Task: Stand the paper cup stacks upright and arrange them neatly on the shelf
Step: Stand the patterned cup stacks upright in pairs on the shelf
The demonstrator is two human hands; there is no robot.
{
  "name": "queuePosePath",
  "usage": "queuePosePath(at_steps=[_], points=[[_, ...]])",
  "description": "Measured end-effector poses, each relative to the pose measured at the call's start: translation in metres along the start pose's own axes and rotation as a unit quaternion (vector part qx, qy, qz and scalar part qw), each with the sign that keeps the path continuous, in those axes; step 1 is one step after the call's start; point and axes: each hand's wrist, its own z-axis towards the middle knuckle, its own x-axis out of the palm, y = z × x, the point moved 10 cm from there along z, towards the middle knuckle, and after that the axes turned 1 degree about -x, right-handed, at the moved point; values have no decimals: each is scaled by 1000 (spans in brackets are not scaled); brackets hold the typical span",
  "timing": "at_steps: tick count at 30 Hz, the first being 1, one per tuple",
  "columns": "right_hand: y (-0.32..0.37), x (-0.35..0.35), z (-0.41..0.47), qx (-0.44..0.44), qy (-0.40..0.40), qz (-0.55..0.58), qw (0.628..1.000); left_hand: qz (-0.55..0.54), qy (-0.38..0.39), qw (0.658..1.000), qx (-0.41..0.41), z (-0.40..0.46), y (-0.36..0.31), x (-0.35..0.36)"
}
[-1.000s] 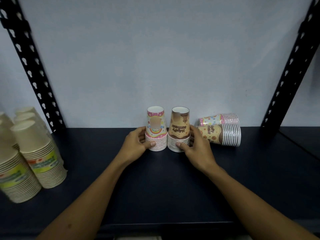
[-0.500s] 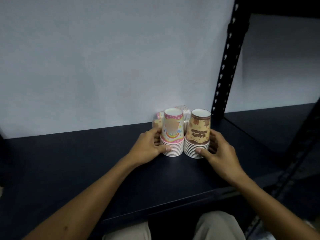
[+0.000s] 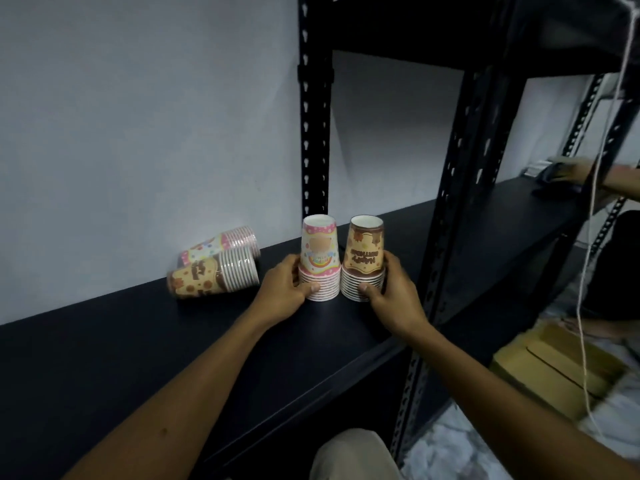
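Paper cups, two stacks of them, standing mouth-down side by side on the dark shelf (image 3: 104, 358), right up against the perforated black upright (image 3: 313, 133) at the back. Pink stack (image 3: 319, 263) on the left, brown stack (image 3: 365, 263) on the right, and they're touching or very nearly so at the rims. The left hand (image 3: 282, 296) is wrapped round the pink stack from its 9 o'clock side, thumb laid across the lower rims at the front, so that grip is clamped on the cups. The right hand (image 3: 394, 299) mirrors it from 3 o'clock on the brown stack, thumb on the bottom rims, fingers curled behind, and that grip is clamped as well. Both stacks look upright.

Off at 9 o'clock from the pair, well apart from the hands, two more stacks are lying on their sides: a brown lying stack (image 3: 213, 276) nearer the shelf's front, and a pink lying stack (image 3: 225, 242) just behind it against the wall, the two touching, open rims pointing towards 3 o'clock.

Down at 4 o'clock, below the shelf, a cardboard box (image 3: 550, 365) sits on the floor, with a thin white cord (image 3: 588, 289) hanging in front of it.
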Motion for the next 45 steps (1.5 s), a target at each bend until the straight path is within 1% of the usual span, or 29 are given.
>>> queuePosePath(at_steps=[5, 10, 14, 17, 22, 31, 38, 40, 43, 45], points=[[-8, 18, 18, 20, 16, -30, 999, 42, -33, 999, 5, 17, 1, -3], [-3, 26, 32, 18, 25, -6, 1000, 26, -7, 1000, -2, 29, 11, -4], [-2, 29, 36, 15, 32, 15, 999, 4, -20, 1000, 0, 34, 18, -8], [-5, 28, 35, 24, 27, 9, 999, 10, -24, 1000, 1, 35, 22, -7], [-4, 27, 36, 11, 14, -19, 1000, 17, -27, 999, 15, 36, 21, -6], [-3, 22, 34, 16, 6, -7, 1000, 27, -16, 999, 31, 32, 15, -3], [-1, 19, 31, 22, 3, -10, 1000, 34, 1, 999, 10, 24, 13, -3], [-1, 18, 29, 26, 3, -10, 1000, 51, -6, 999, 12, 19, 9, -3], [-3, 16, 26, 35, -1, -17, 999, 123, -11, 992, 25, 9, 3, -1], [-4, 15, 25, 49, -4, -21, 999, 168, -4, 986, 12, -1, 3, 1]])
